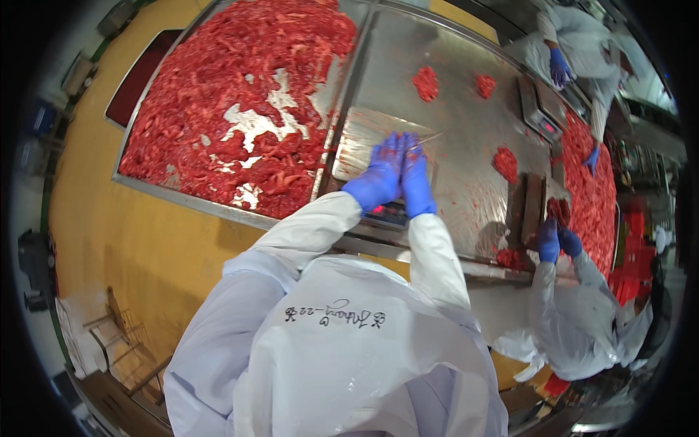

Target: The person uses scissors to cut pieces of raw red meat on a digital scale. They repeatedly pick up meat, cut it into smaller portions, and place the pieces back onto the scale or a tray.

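Note:
My left hand and my right hand, both in blue gloves, are pressed together side by side with their fingers stretched forward. A thin pale stick pokes out at the fingertips, pointing right. Red smears show on the gloves; anything else between the palms is hidden. Under the hands is a weighing scale with a steel platform and a dark display unit by my wrists. To the left, a large heap of raw red meat strips covers a metal table section.
Small meat portions lie on the steel table. At right, a co-worker's blue-gloved hands hold meat beside another scale. A second co-worker's hand reaches to a meat pile. Another scale stands at far right.

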`<act>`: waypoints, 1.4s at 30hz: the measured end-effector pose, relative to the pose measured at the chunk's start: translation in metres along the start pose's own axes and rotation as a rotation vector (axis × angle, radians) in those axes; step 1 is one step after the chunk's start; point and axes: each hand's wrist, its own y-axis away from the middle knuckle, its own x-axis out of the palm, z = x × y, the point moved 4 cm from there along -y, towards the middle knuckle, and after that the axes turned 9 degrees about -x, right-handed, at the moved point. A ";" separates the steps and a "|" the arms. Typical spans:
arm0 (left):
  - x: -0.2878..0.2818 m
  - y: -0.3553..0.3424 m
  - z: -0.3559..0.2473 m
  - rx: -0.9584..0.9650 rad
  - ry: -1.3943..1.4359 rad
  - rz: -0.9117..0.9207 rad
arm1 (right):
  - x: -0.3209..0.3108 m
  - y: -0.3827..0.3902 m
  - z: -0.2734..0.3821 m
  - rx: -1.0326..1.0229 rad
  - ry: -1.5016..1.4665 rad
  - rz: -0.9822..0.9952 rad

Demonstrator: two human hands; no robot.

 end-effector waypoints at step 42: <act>-0.092 0.002 0.060 -0.188 0.420 0.249 | -0.017 0.089 0.066 -0.104 -0.212 0.027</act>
